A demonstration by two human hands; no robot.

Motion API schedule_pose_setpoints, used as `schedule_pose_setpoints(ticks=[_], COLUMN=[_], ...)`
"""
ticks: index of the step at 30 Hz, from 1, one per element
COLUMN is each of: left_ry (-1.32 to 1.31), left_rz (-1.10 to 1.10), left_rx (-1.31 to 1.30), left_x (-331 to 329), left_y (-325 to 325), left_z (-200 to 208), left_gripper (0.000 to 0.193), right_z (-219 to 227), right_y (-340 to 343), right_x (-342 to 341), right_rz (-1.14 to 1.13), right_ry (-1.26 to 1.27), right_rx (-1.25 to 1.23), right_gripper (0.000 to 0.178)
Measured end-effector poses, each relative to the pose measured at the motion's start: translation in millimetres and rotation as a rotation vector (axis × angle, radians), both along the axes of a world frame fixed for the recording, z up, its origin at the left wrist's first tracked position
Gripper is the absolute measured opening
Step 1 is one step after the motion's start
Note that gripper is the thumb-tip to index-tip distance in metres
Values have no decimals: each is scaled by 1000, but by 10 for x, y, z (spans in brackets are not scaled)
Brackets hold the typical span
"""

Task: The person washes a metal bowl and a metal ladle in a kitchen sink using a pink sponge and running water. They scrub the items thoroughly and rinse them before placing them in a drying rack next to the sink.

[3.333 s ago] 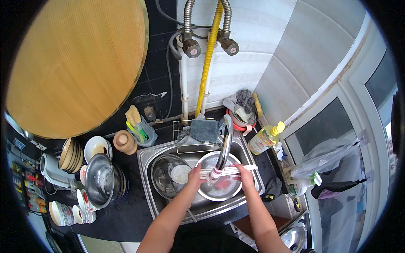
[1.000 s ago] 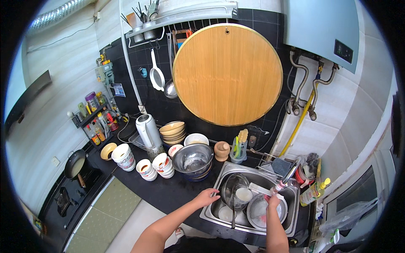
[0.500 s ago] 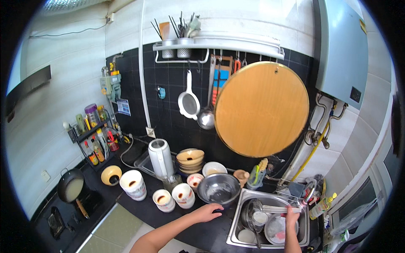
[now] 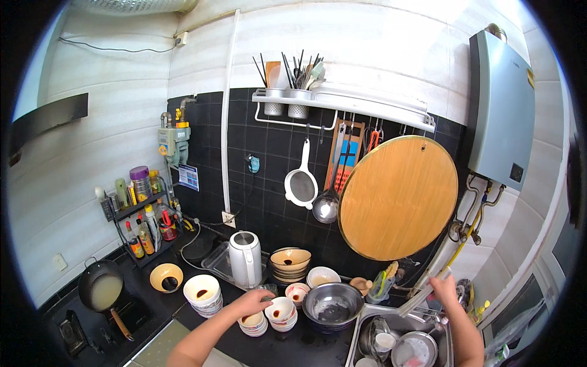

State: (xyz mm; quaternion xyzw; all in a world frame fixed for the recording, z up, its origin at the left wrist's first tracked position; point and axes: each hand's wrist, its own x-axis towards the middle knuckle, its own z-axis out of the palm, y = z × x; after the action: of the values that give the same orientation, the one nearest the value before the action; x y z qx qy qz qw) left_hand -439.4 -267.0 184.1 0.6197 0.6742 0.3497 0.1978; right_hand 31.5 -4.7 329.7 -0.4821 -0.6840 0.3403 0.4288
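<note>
My right hand point(image 4: 443, 286) is closed around a bundle of thin, pale chopsticks point(image 4: 422, 298), raised at a slant above the far edge of the sink point(image 4: 353, 342). My left hand point(image 4: 252, 304) reaches over a stack of white bowls point(image 4: 254, 329), its fingers stretched toward a clear glass point(image 4: 269, 287). The hand partly hides the glass, and I cannot tell whether they touch. Beside it stands another stack of white bowls point(image 4: 284, 317), dark liquid in the top one. A metal basin point(image 4: 332, 304) sits between my hands.
In the sink lie a round metal strainer or pan point(image 4: 414, 352) and a white cup point(image 4: 384, 342). A white kettle point(image 4: 245, 260), stacked tan bowls point(image 4: 290, 260) and a taller white bowl stack point(image 4: 202, 295) line the counter. Left is a wok point(image 4: 101, 287); a round wooden board point(image 4: 398, 199) hangs behind.
My right hand has lifted the chopsticks out of the sink area. My left hand has moved left from beside the basin to the bowls and glass. The view has tilted upward.
</note>
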Motion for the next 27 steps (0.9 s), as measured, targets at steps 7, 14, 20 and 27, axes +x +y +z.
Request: schedule_pose_setpoints(ticks=[7, 14, 20, 27], left_ry=[254, 308, 376, 214], left_rz=[100, 130, 57, 84], left_rx=[-9, -24, 77, 117], left_x=[-545, -1072, -2076, -3105], left_y=[-128, -306, -169, 98], left_z=[495, 1100, 1325, 1736], left_gripper=[31, 30, 29, 25], right_z=[1018, 1991, 2712, 3469], right_y=[-136, -668, -863, -865], right_x=[-1331, -2942, -4160, -5463], right_rz=[351, 614, 634, 533], right_ry=[217, 284, 371, 505], right_rx=[141, 277, 343, 449], right_gripper=[21, 21, 20, 24])
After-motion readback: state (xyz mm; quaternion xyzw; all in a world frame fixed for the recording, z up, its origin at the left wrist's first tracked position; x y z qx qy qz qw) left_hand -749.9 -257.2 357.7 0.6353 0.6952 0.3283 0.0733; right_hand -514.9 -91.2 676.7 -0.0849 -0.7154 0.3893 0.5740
